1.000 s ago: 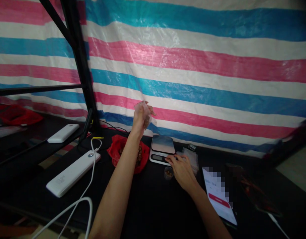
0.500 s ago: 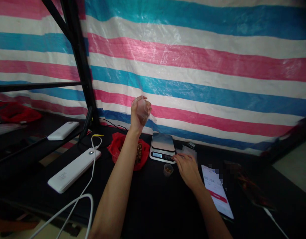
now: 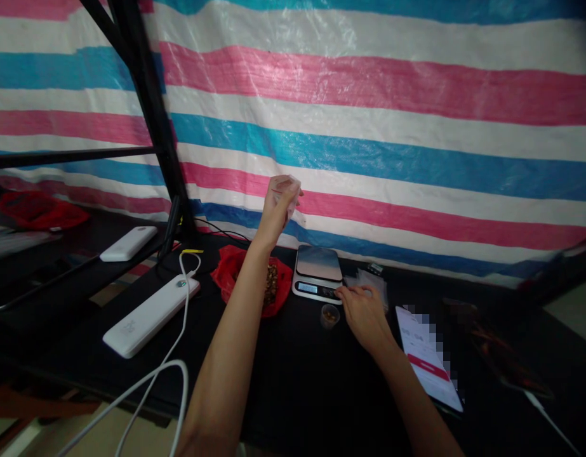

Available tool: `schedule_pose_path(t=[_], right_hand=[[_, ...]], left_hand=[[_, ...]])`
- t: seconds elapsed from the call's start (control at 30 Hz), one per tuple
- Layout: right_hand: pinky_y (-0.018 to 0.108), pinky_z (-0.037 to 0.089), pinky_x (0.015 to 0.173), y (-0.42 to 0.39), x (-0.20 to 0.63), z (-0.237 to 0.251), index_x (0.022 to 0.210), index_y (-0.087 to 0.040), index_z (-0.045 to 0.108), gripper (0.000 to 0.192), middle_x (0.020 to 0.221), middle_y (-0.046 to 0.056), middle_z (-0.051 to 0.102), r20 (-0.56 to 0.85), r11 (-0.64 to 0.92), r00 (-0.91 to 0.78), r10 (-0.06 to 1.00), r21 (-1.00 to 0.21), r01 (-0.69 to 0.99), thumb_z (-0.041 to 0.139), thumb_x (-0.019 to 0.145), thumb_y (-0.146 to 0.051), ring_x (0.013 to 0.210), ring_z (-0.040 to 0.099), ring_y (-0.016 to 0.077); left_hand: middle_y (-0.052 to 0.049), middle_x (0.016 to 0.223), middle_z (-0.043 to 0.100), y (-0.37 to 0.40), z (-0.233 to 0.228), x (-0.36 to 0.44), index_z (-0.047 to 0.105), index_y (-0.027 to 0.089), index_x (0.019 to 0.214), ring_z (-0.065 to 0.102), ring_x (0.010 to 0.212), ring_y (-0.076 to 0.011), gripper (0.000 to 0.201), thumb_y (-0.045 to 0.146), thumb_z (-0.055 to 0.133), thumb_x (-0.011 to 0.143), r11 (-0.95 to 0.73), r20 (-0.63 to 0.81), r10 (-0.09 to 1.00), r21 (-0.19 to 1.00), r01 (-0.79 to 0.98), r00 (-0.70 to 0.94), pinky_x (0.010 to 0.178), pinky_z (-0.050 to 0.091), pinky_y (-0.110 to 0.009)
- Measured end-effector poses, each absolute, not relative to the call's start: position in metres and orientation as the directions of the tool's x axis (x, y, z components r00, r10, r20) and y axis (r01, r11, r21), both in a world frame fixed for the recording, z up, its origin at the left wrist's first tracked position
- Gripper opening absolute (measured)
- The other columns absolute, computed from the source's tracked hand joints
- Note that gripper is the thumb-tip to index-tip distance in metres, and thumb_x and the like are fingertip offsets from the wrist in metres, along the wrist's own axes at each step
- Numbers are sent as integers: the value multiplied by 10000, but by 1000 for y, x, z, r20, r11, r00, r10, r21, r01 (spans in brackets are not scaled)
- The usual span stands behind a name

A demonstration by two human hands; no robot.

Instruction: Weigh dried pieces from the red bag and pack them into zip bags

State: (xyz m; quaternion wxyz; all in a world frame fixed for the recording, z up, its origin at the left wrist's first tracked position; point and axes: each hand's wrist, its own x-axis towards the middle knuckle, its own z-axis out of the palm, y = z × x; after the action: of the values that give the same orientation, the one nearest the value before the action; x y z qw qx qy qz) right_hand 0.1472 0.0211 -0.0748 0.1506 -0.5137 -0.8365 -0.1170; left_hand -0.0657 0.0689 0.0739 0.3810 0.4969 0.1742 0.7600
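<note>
Raised in front of the striped sheet, my left hand [image 3: 279, 204] is closed around a small clear plastic bag [image 3: 293, 189]; what the bag contains, if anything, I cannot make out. My right hand [image 3: 366, 315] rests low beside a kitchen scale [image 3: 318, 266], its fingertips touching the right end of the button panel. Its fingers are slightly bent and grip nothing visible. The scale's display is lit and its platform bears nothing. Just in front stands a small clear cup [image 3: 329, 316] with brownish pieces inside. A red bag [image 3: 282, 289] of small brown pieces lies partly behind my left forearm.
Flat clear bags [image 3: 376, 285] lie beyond my right hand. To the right are a lit phone [image 3: 428, 362] and a dark phone [image 3: 506, 355] on a cable. A white power bank [image 3: 150, 317] with a looping white cord [image 3: 171, 343] sits left, near a black metal frame [image 3: 152, 108].
My left hand has turned at the wrist and shifted slightly right with the plastic bag. My right hand stays at the scale's buttons. The whole view has shifted a little.
</note>
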Motion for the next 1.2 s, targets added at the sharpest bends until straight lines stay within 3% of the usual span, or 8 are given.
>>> schedule_pose_path(t=[0.17, 0.37, 0.5, 0.63, 0.7, 0.83, 1.03, 1.2], right_hand=[[404, 245, 915, 15, 145, -73, 863, -179, 601, 259, 716, 69, 662, 406, 439, -427, 808, 69, 896, 344, 856, -142, 714, 597, 199], [357, 327, 837, -4, 152, -59, 1103, -199, 527, 293, 968, 63, 650, 556, 492, -381, 739, -59, 869, 404, 861, -311, 852, 585, 193], [364, 375, 811, -5, 150, -59, 1174, -239, 474, 538, 1113, 71, 564, 482, 545, -428, 765, -130, 828, 573, 711, -494, 1013, 509, 252], [371, 400, 804, 0, 142, -71, 985, -243, 574, 345, 993, 47, 592, 379, 580, -486, 787, -190, 792, 628, 690, -412, 917, 540, 232], [360, 414, 799, 2, 137, -77, 949, -232, 581, 267, 968, 43, 599, 364, 594, -497, 788, -235, 769, 623, 710, -344, 902, 548, 219], [369, 426, 813, 3, 132, -79, 1012, -226, 566, 300, 1005, 50, 607, 413, 615, -482, 773, -303, 728, 612, 725, -299, 932, 553, 221], [383, 436, 830, 0, 133, -76, 1065, -221, 545, 311, 1027, 50, 615, 502, 604, -391, 771, -384, 698, 568, 761, -286, 941, 561, 220], [392, 442, 820, 0, 131, -73, 1066, -231, 540, 307, 994, 43, 620, 545, 606, -356, 759, -391, 692, 557, 763, -275, 917, 566, 220]], left_hand=[[-5, 782, 534, 72, 69, -62, 467, 202, 907, 532, 750, -112, 311, 428, 586, 729, -708, 696, 704, 673, -213, -140, 663, 407, -228], [-18, 921, 527, 77, 61, -60, 429, 230, 989, 512, 879, -132, 352, 481, 525, 760, -770, 771, 626, 635, 61, -116, 775, 404, -289], [-17, 931, 527, 76, 60, -60, 430, 226, 982, 516, 865, -131, 345, 457, 546, 753, -777, 784, 610, 620, 107, -113, 780, 404, -292], [-14, 889, 529, 81, 56, -55, 435, 203, 945, 516, 819, -127, 340, 437, 570, 740, -774, 790, 609, 611, 164, -66, 747, 400, -276], [-11, 865, 532, 86, 46, -46, 433, 194, 938, 513, 790, -124, 330, 433, 559, 748, -757, 777, 629, 619, 209, -20, 721, 395, -266], [-8, 855, 535, 104, 2, -22, 442, 185, 951, 507, 768, -133, 336, 431, 547, 748, -655, 667, 733, 640, 402, 132, 712, 389, -267], [-40, 957, 537, 125, -65, 4, 488, 191, 951, 459, 936, -217, 380, 463, 573, 701, -454, 457, 861, 495, 741, 222, 828, 360, -368], [-63, 1073, 496, 126, -79, 7, 473, 203, 1051, 396, 1067, -264, 602, 536, 649, 581, -469, 456, 849, 414, 780, 268, 956, 232, -489]])
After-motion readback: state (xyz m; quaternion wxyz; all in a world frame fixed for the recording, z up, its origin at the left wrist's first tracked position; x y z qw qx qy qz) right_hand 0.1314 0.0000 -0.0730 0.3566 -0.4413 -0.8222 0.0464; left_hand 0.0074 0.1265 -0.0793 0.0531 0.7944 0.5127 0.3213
